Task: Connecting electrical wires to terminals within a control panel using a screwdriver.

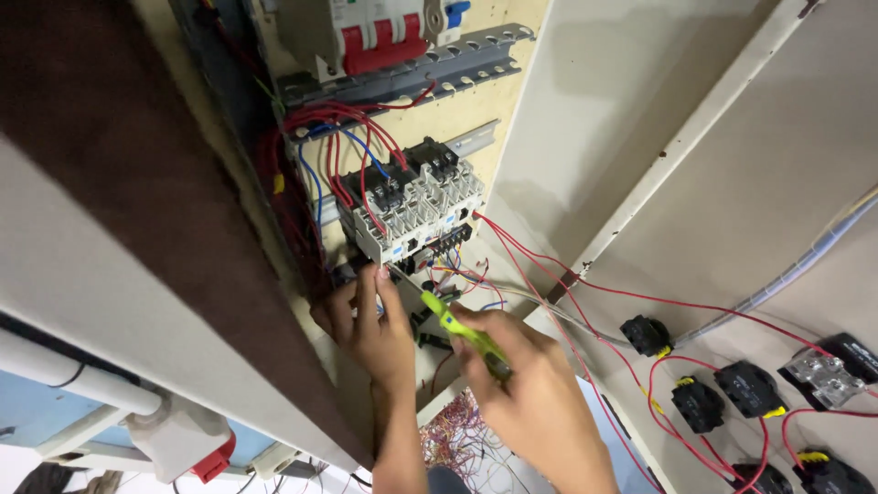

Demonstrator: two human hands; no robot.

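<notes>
The right hand is clenched around a screwdriver with a bright green handle. Its shaft runs up and to the left, and the tip sits just below the white contactor block mounted on the pale backboard of an open cabinet. The left hand is raised beside it, fingers pinched near the screwdriver's tip at the lower edge of the block. What that grip is grasping, if anything, I cannot tell, since the fingertips hide the spot.

Red wires loop in a bundle from above into the top of the block, with a few blue wires among them. Higher up, a breaker with red levers sits above a grey slotted duct.

More red leads fan out from the block's right side, down across the open cabinet door. On the door's inner face are several black switch backs, some with yellow tags. A grey wrapped cable runs along the door towards them.

Below the hands lies a tangle of thin coloured wires.
</notes>
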